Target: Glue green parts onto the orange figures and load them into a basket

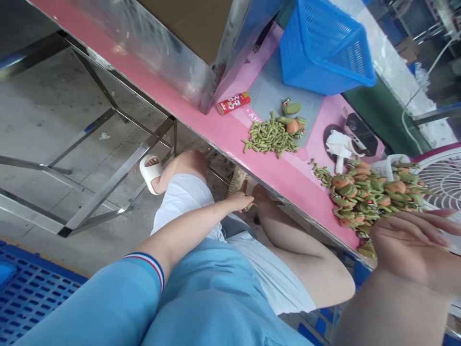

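Note:
Low in front of my lap, just off the table's near edge, my left hand [242, 200] has its fingers closed round a small green and orange piece; most of it is hidden by the fingers. At the right edge of the view is my right hand [414, 240], slightly blurred, palm turned up and fingers stretched out, with no held thing visible. It hovers beside a heap of green and orange toy figures [374, 192]. Small green strips [270, 137] lie in a pile on the pink table [201, 115], with a few figures [293, 125] next to them.
A blue basket [324, 57] and a red tube-like container [233, 103] stand or lie on the table. A metal-sided box [187, 62] is at the upper left. A fan [441, 175] stands at the right, by a white dispenser [340, 146]. Metal frames [90, 202] stand on the floor.

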`<state>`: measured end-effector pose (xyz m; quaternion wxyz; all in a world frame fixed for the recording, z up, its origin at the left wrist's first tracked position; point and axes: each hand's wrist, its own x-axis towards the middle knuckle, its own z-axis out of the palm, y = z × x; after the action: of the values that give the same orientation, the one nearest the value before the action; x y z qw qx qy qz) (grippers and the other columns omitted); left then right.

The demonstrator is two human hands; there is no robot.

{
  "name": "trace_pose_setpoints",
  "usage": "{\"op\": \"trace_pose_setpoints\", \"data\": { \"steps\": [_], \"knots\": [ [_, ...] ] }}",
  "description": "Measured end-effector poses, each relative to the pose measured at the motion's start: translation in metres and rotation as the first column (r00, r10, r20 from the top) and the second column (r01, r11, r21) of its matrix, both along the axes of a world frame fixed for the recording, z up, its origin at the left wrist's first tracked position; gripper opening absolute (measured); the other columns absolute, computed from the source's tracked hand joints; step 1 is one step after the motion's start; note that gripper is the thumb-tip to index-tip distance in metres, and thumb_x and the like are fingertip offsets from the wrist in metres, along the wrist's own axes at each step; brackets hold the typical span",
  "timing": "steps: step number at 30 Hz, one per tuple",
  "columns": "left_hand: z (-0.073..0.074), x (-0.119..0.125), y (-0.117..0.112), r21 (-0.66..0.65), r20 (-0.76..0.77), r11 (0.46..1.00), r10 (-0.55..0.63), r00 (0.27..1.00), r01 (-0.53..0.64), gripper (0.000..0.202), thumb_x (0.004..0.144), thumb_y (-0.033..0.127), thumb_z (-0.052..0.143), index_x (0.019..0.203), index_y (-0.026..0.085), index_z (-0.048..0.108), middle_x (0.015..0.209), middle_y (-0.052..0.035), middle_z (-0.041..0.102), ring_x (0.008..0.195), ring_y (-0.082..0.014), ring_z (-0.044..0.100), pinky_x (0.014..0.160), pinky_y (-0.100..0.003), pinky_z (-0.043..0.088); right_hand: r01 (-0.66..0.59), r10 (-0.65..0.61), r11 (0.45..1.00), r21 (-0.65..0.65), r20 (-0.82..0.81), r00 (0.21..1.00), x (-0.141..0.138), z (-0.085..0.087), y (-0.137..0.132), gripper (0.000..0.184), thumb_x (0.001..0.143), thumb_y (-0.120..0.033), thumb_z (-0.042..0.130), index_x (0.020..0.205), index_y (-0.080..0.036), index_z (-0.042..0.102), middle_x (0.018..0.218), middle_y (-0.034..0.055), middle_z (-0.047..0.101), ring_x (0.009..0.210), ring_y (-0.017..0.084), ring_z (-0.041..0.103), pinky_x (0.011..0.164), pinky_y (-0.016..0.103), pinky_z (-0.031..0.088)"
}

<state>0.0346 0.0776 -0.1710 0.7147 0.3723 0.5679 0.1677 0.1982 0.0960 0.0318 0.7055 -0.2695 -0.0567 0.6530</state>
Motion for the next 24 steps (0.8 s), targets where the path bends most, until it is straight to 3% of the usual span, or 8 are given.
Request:
{"op": "trace_pose_setpoints", "data": {
  "steps": [3,10,18,24],
  "knots": [
    [-0.001,-0.001,0.000,-0.006,0.003,1.000,0.015,1.000,-0.015,0.030,0.086,0.027,0.047,0.110,0.010,0.050,0.093,-0.0080,0.057,0.065,-0.0111,0.055,0.055,-0.025,0.048,0.090,-0.089,0.996,-0.014,0.042,0.995,-0.007,0.003,0.003,0.046,0.075,-0.062,0.025,0.084,-0.018,0.037,0.042,-0.0042,0.034,0.027,0.008,0.032,0.021,0.017,0.025],
    [0.000,-0.002,-0.008,-0.011,-0.010,0.998,0.066,0.998,-0.066,0.032,0.085,0.028,0.047,0.113,0.010,0.048,0.084,-0.0057,0.058,0.064,-0.0122,0.055,0.056,-0.026,0.047,0.026,-0.025,1.000,-0.017,0.050,0.998,-0.001,-0.001,0.000,0.059,0.070,-0.073,0.016,0.083,-0.019,0.036,0.044,-0.0033,0.038,0.028,0.012,0.037,0.023,0.022,0.033],
    [-0.002,0.010,-0.013,-0.065,0.056,0.995,0.081,0.995,-0.078,0.030,0.085,0.026,0.049,0.111,0.010,0.048,0.076,-0.0029,0.054,0.057,-0.0098,0.050,0.052,-0.024,0.046,0.091,-0.088,0.996,-0.024,0.111,0.990,-0.006,0.001,0.002,0.061,0.071,-0.072,0.007,0.083,-0.018,0.033,0.042,-0.0030,0.037,0.026,0.009,0.035,0.021,0.018,0.028],
    [0.000,0.004,-0.016,-0.125,0.082,0.972,0.211,0.974,-0.200,0.026,0.083,0.023,0.051,0.105,0.010,0.050,0.075,-0.0022,0.052,0.057,-0.0088,0.048,0.051,-0.022,0.044,0.064,-0.064,0.998,-0.001,0.033,0.997,0.006,0.000,0.000,0.051,0.074,-0.066,0.019,0.086,-0.019,0.035,0.043,-0.0032,0.037,0.027,0.010,0.034,0.021,0.018,0.027]
  ]
}}
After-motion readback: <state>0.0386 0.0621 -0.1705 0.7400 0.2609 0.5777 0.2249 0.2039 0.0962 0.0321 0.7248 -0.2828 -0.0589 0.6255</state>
